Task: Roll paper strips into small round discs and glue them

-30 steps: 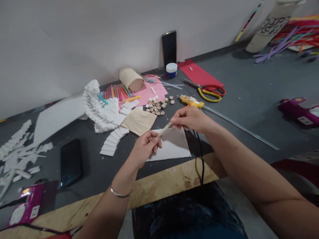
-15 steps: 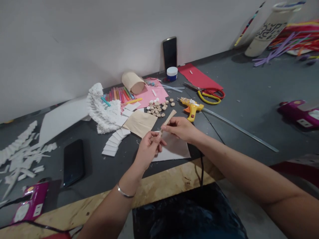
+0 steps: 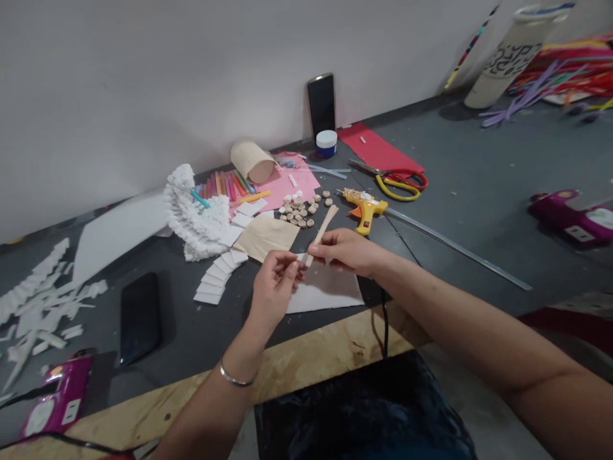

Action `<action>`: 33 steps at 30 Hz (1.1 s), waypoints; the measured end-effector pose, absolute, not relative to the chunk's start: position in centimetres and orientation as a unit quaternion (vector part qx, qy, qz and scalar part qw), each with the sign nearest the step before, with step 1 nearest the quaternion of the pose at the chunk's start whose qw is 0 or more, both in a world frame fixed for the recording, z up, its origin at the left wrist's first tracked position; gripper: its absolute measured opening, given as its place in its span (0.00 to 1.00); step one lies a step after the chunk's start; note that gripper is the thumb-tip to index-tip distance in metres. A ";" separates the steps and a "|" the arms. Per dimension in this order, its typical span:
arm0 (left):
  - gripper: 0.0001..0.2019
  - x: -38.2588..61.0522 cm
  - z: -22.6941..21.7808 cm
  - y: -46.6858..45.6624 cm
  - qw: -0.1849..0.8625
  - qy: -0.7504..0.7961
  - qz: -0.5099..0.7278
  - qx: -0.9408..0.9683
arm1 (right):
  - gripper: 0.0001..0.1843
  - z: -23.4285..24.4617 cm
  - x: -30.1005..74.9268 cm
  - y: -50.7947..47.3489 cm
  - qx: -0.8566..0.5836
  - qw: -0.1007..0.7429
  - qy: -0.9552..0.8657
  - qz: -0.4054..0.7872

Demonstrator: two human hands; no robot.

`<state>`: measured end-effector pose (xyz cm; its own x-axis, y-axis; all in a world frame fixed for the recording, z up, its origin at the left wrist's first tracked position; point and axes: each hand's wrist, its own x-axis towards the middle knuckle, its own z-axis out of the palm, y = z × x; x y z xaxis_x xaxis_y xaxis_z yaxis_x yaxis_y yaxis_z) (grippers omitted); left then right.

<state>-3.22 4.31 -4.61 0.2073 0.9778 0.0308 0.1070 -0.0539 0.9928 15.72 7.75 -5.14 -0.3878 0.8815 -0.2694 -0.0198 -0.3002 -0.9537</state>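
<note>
My right hand (image 3: pixel 345 251) pinches a narrow tan paper strip (image 3: pixel 322 235) between thumb and fingers; the strip slants up and away. My left hand (image 3: pixel 276 282) is beside the strip's lower end, its fingers curled and thumb pressed in; whatever they hold, if anything, is hidden. Beneath both hands lies a white board (image 3: pixel 325 291). Just beyond are a tan paper sheet (image 3: pixel 266 235) and a pile of small tan rolled coils (image 3: pixel 299 212). A yellow glue gun (image 3: pixel 366 209) with a long clear glue stick (image 3: pixel 454 246) rests right of the strip.
Scissors (image 3: pixel 397 185) lie partly on red paper (image 3: pixel 383 150). A phone (image 3: pixel 322 105) leans on the wall behind a small jar (image 3: pixel 326 144). On the left are white card pieces (image 3: pixel 213 281), a ruffled white piece (image 3: pixel 198 214), another phone (image 3: pixel 140 317) and a purple power strip (image 3: pixel 60 396).
My left hand has shifted slightly left, away from the strip's lower end. The strip stays in my right hand, and more of its lower part shows. The view has moved a little.
</note>
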 end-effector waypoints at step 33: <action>0.07 -4.3 -4.9 4.6 0.472 0.482 0.356 0.647 | 0.22 -5.7 14.0 6.9 -0.455 0.354 -0.546 0.608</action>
